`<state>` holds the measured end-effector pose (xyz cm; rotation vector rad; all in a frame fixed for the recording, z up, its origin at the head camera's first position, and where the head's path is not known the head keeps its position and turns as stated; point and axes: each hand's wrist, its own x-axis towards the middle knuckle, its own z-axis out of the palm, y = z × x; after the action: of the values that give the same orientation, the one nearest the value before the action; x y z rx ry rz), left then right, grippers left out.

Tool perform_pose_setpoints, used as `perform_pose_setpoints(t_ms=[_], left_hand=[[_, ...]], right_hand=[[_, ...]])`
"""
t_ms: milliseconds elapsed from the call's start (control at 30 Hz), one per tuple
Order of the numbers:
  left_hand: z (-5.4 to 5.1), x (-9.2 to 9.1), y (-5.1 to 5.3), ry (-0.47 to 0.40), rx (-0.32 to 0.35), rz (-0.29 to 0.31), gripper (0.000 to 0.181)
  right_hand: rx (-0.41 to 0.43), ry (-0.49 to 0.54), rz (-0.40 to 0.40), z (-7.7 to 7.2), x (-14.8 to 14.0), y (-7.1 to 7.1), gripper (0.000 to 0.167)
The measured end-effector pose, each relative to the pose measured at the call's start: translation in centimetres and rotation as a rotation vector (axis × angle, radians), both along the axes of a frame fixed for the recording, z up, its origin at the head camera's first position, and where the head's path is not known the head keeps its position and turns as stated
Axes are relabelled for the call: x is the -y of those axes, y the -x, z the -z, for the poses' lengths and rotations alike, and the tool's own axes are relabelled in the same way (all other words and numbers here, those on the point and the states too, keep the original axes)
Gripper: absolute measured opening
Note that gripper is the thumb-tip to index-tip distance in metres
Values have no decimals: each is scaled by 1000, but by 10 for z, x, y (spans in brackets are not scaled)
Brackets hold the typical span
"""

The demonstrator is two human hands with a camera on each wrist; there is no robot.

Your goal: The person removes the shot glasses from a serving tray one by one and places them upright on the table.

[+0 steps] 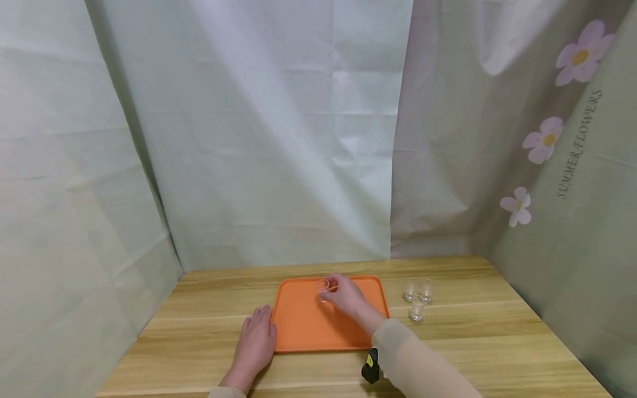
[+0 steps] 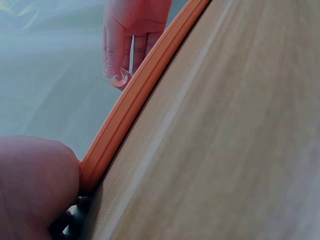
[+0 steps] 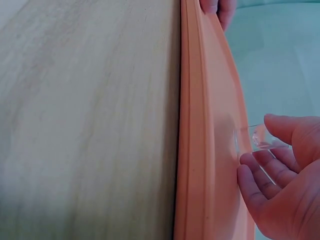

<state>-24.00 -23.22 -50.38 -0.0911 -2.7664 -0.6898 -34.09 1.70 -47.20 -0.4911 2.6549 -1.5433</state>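
Observation:
My right hand (image 1: 346, 297) pinches a small clear shot glass (image 1: 323, 288) between thumb and fingers, over the back middle of an orange tray (image 1: 308, 333). In the right wrist view the glass (image 3: 244, 142) shows at the fingertips; whether its base touches the tray I cannot tell. My left hand (image 1: 256, 338) rests flat on the table against the tray's left edge, fingers pointing forward. In the left wrist view that hand (image 2: 35, 185) touches the tray's rim (image 2: 131, 107).
Three more clear shot glasses (image 1: 416, 311) stand close together on the wooden table (image 1: 478, 331), right of the tray. A black strapped device (image 1: 370, 366) sits at the right wrist. Pale curtains (image 1: 278, 138) hang behind the table and along both sides.

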Motion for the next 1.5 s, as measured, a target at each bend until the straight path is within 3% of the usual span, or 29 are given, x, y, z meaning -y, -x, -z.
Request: perform_pose_setpoints(t_ms=[300, 533, 900, 1100, 1500], left_hand=[[1, -1, 0, 10, -8, 0, 44], [7, 1, 2, 7, -82, 11, 42], [1, 2, 0, 15, -27, 17, 43], [2, 1, 2, 19, -19, 12, 44], [3, 1, 2, 10, -31, 15, 44]], right_hand=[[-14, -5, 1, -5, 0, -7, 19], [3, 7, -2, -12, -2, -14, 20], [-43, -15, -15, -25, -24, -24, 30], [-71, 3, -7, -31, -39, -30, 23], [-84, -20, 83, -50, -80, -49, 22]])
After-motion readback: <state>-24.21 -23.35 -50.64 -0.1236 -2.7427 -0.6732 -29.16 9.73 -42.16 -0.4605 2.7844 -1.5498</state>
